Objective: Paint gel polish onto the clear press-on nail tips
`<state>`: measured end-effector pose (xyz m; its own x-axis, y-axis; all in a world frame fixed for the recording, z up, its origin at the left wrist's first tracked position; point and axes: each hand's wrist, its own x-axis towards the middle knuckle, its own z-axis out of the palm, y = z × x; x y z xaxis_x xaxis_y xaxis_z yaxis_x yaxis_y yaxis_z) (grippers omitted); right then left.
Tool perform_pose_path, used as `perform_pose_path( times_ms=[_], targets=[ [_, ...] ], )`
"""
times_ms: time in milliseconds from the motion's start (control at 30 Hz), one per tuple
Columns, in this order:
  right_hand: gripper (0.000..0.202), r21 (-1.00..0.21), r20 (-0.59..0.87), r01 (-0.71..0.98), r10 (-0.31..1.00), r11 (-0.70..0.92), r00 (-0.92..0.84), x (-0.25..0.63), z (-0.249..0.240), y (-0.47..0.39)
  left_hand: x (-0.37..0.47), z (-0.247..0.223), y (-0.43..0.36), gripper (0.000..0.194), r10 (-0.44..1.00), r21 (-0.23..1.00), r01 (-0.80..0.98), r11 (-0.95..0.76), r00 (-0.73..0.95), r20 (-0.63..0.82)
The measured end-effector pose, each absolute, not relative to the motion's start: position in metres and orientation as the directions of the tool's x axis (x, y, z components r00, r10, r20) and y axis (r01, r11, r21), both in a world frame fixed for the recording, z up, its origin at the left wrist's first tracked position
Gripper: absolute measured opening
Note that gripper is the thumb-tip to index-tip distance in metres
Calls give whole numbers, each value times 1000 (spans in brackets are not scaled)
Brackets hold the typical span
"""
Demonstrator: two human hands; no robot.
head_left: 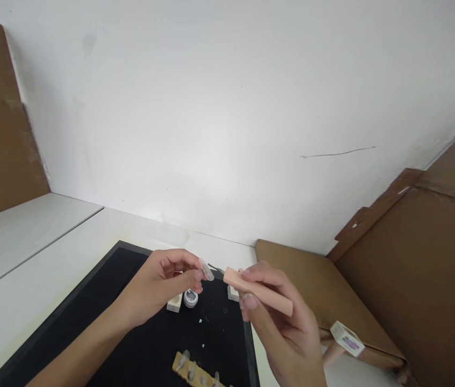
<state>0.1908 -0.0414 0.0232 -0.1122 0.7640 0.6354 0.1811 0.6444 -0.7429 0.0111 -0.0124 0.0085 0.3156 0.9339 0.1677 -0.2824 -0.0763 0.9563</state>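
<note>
My left hand (171,279) pinches a small translucent nail tip (207,270) between thumb and fingers. My right hand (279,317) is closed around a peach-pink cylindrical tool (259,290), held at a slant with its left end towards the nail tip. A thin dark metal point (216,267) shows between that end and the nail tip; whether it touches the nail tip I cannot tell. Below my left hand stand a small round jar (190,298) with grey content and a pale block (174,304). Another white block (233,293) is partly hidden behind my right hand.
A black mat (138,333) with a raised edge lies on the white table (70,236). At its near side is a yellowish strip (199,373) bearing several clear nail tips. White crumbs dot the mat. To the right are a cardboard box (295,269) and a white block with a purple picture (348,339).
</note>
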Motion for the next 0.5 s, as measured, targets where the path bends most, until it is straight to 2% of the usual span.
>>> perform_pose_path(
  times_ms=[167,500],
  targets=[
    [21,-625,693,257,675,737,-253,194,21,-36,11,8,-14,10,932,967,-239,-86,325,164],
    [20,-603,659,294,671,742,-341,198,22,-38,12,8,-15,8,933,958,-274,-85,316,173]
  ],
)
